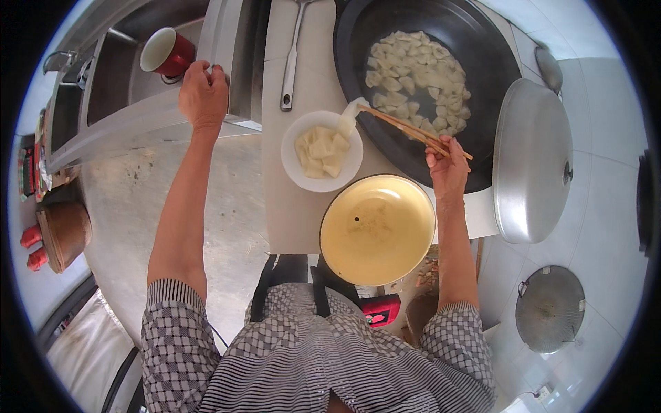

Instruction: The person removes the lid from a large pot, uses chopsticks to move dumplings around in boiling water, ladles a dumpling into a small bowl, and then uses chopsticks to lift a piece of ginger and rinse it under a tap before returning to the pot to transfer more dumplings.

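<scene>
My right hand (448, 168) holds a pair of wooden chopsticks (403, 125) over the near rim of a large black wok (477, 67). A pale, limp dough sheet (352, 116) hangs from their tips, its lower end at the rim of a white bowl (299, 180). Folded dough pieces (321, 149) lie in that bowl. Many dumplings (395, 67) float in cloudy liquid in the wok. My left hand (204, 98) is at the front rim of a metal sink (150, 111), beside a red enamel mug (181, 57); its fingertips and any grip are partly hidden.
A yellow enamel basin (377, 232) overhangs the counter's front edge. A metal spatula (292, 67) lies left of the wok. A domed aluminium lid (532, 160) leans at the right. A round mesh strainer (550, 310) hangs on the tiled wall.
</scene>
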Motion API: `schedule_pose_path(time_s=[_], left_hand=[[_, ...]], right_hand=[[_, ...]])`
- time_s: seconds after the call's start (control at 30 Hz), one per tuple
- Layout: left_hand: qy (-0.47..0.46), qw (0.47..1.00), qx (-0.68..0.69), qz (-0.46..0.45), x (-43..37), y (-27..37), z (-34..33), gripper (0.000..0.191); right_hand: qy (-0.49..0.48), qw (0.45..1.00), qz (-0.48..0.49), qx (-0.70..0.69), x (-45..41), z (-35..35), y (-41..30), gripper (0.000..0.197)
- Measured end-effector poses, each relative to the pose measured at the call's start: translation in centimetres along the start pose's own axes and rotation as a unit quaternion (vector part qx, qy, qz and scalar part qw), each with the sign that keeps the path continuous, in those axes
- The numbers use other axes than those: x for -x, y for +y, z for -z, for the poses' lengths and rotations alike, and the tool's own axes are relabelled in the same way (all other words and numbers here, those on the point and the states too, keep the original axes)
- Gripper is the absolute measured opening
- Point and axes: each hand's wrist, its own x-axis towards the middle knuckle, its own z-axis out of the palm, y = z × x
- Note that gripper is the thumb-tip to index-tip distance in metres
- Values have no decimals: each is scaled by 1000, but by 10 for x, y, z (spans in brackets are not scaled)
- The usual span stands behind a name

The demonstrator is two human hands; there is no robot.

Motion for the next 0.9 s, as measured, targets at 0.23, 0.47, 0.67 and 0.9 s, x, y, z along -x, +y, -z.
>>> schedule_pose_path(time_s=[0.23, 0.47, 0.67, 0.9], left_hand=[[7, 1000, 2, -8, -1, -2, -1, 17], [14, 1000, -2, -5, 2, -4, 1, 16], [4, 1000, 3, -5, -1, 3, 2, 17], [26, 1000, 1, -1, 2, 1, 2, 17]], right_hand=[[23, 984, -110, -138, -9, 10, 9, 22], [-76, 996, -44, 32, 9, 10, -17, 24], [7, 994, -65, -85, -10, -4, 14, 23], [-15, 983, -91, -158, 16, -26, -7, 21]])
